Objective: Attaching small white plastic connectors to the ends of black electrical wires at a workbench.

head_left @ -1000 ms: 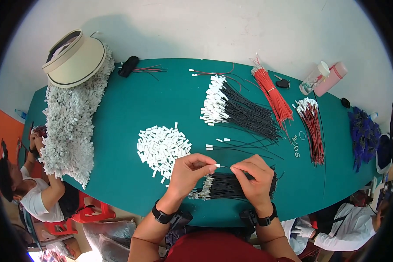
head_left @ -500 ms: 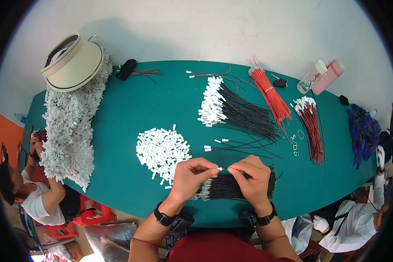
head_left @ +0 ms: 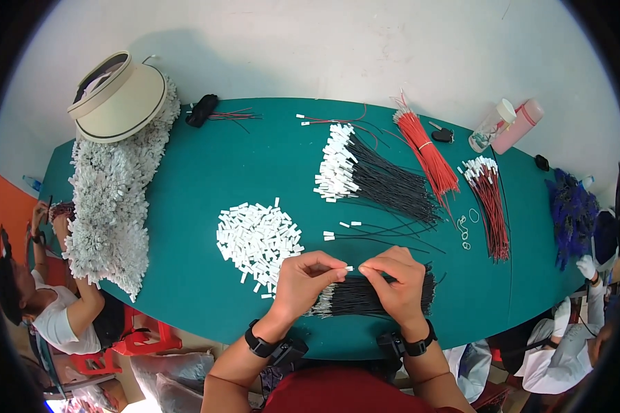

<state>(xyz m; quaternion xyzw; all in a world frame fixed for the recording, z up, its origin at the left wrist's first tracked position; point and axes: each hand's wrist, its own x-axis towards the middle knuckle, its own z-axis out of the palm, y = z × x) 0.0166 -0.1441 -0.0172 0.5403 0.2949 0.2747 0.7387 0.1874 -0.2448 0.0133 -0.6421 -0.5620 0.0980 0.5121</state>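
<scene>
Above the near middle of the table, my left hand (head_left: 304, 281) pinches a small white plastic connector housing (head_left: 350, 268) between thumb and forefinger. Facing it, my right hand (head_left: 399, 281) is closed in a pinch just right of the housing; what its fingertips hold is too small to make out. Beneath both hands lies a row of black wires (head_left: 362, 297) with bare metal terminals at their left ends. Left of my left hand spreads a heap of loose white housings (head_left: 256, 237). Beyond my hands, a few black wires (head_left: 386, 234) end in white housings.
Farther back lie black wires with white housings (head_left: 393, 175), a red wire bundle (head_left: 427, 155), dark red wires (head_left: 488, 206), rubber bands (head_left: 465, 230) and keys (head_left: 442, 133). Bottles (head_left: 519, 127) stand back right. A white wire pile (head_left: 110, 206) bears a visor hat (head_left: 127, 103). People sit at both sides.
My hands hold nearly the same pose, still meeting at the white housing. At the right, the other person's gloved hands have shifted. The whole view has moved slightly.
</scene>
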